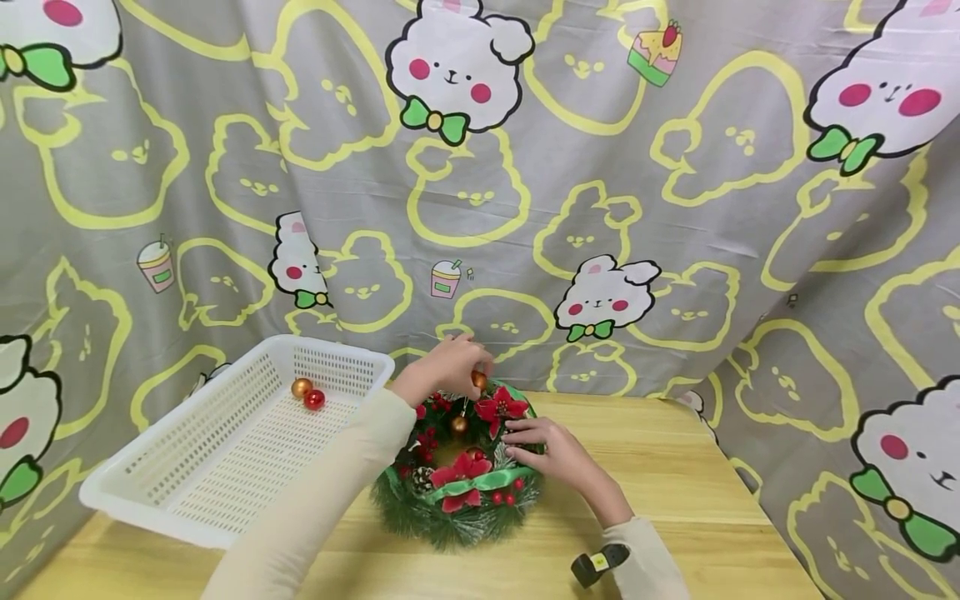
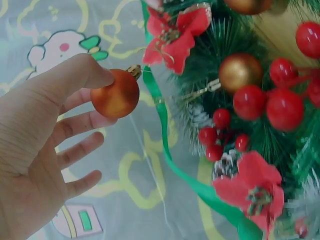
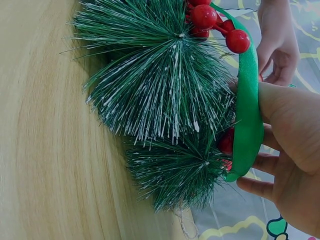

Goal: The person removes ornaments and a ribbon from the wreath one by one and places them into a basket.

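My left hand (image 1: 453,367) is above the far side of a green Christmas wreath (image 1: 450,529). Thumb and fingertips pinch a matte orange-gold bauble (image 2: 116,94) with a gold cap; the other fingers are spread. A thin gold string trails from near it toward the wreath. Another gold bauble (image 1: 459,425) hangs at the wreath's inner side. At the right side, my right hand (image 1: 553,450) rests on the wreath with its fingers extended, beside a green ribbon (image 3: 248,115) that hides part of them. Red poinsettias (image 1: 501,407), red berries (image 3: 237,41) and pinecones (image 1: 422,477) decorate the wreath.
A white perforated plastic basket (image 1: 150,521) stands to the left, holding a gold bauble (image 1: 302,387) and a shiny red one (image 1: 314,400). The wooden table (image 1: 660,483) ends at a patterned cloth curtain (image 1: 480,192). A black strap device (image 1: 598,565) is by the right sleeve.
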A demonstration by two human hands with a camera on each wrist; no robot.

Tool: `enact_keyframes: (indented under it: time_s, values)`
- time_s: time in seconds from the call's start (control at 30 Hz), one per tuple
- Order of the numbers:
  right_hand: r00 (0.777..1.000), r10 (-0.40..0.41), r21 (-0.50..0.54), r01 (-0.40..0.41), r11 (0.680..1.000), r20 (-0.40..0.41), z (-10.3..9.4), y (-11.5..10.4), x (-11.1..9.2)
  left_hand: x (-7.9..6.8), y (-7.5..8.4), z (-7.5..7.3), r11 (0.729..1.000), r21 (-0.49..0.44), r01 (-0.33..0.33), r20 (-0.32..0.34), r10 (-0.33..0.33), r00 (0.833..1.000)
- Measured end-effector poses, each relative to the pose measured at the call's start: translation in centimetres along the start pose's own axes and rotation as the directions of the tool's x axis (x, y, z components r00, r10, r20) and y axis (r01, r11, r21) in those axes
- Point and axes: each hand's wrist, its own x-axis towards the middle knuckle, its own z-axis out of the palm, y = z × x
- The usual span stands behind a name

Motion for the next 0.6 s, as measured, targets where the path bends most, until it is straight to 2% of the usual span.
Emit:
enact_keyframes:
  time_s: [0.13,0.4,0.5,0.6]
  values:
    - [1.000,0.002,-0.002,-0.002,1.000,0.000,0.0,0.0,0.0,-0.9,-1.0,-0.6,1.000,-0.029,0.011,-0.028,-0.012,1.000]
    - [1.000,-0.009,-0.012,0.009,1.000,-0.001,0.0,0.0,0.0,-2.9,-2.8,-1.3,1.000,0.013,0.002,-0.139,0.000,0.990]
    - [1.000,-0.006,-0.007,0.006,1.000,-0.001,0.0,0.1,0.0,-3.7,-3.5,-1.4,0.999,0.036,-0.010,-0.206,0.017,0.978]
    - [1.000,-0.001,0.000,0.001,1.000,-0.002,0.1,0.1,0.0,-4.4,-4.1,-1.4,0.997,0.067,-0.039,-0.285,0.057,0.957]
